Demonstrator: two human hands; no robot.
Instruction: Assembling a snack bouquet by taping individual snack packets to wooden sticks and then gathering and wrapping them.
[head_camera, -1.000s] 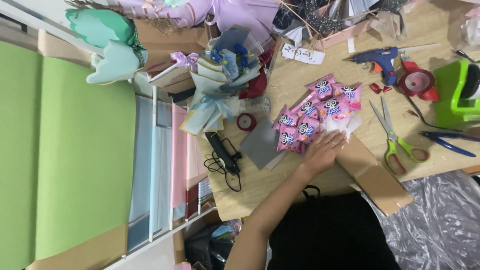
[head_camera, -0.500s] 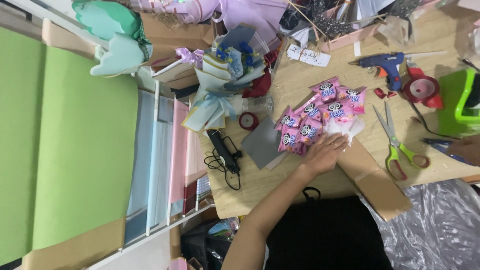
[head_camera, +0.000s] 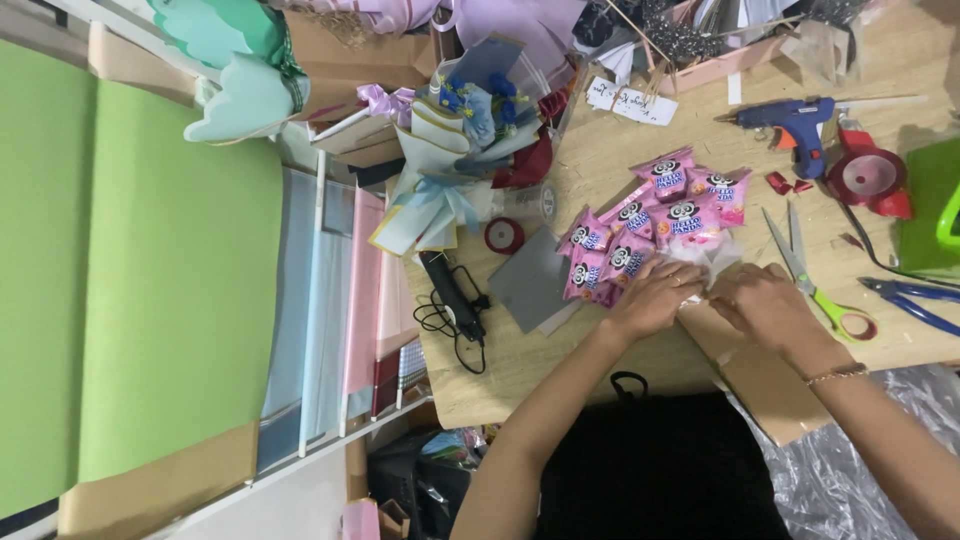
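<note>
My left hand (head_camera: 655, 298) lies with its fingers (head_camera: 672, 275) curled down onto the white wrapping (head_camera: 712, 262) at the foot of a fan of pink snack packets (head_camera: 650, 230), pressing it to the wooden worktop (head_camera: 600, 165). My right hand (head_camera: 765, 305) has just come in beside it; a moment ago only the left was on the bundle. Its fingers are bent onto the same wrapping and the brown card (head_camera: 760, 385) beneath, though I cannot tell whether they pinch anything. With both hands now on it, I judge the bundle is being gathered at its base. The packets spread toward eleven o'clock from my hands. At three o'clock lie green-handled scissors (head_camera: 815, 285); at one o'clock, a blue glue gun (head_camera: 795, 122) and red ribbon spool (head_camera: 868, 178). At nine o'clock sits grey card (head_camera: 530, 290), then a black corded tool (head_camera: 450, 295).
</note>
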